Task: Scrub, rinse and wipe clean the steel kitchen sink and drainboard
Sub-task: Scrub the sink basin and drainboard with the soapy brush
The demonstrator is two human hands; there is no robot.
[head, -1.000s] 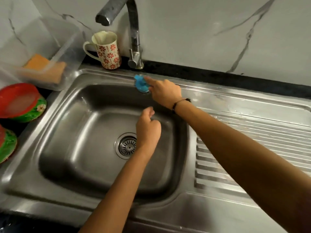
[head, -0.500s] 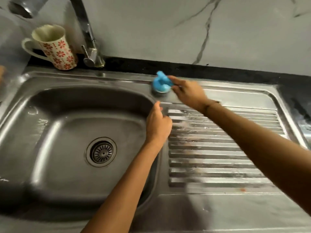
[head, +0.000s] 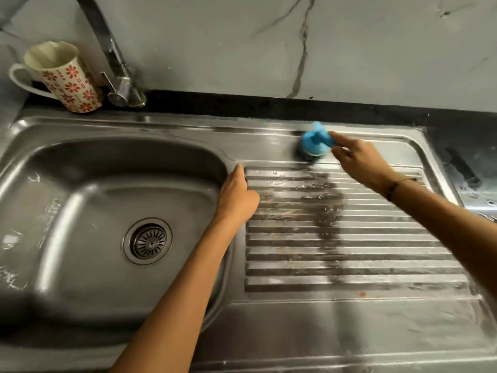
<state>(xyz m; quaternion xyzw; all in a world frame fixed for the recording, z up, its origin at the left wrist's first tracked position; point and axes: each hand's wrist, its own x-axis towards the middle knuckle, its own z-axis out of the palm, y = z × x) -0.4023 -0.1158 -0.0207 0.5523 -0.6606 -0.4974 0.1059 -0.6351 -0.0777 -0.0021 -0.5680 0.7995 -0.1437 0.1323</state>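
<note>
right hand (head: 360,160) pinches scrubber (head: 314,144) at its 10 o'clock | ribs (head: 349,238) at 6 | left hand (head: 236,197) loosely curled, idle, farther

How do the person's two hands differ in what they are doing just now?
The right hand pinches the blue-handled round scrubber on the flat back strip of the steel drainboard; the left hand holds nothing. The right reaches far back; the left rests where basin meets ridges. Both are bare.
</note>
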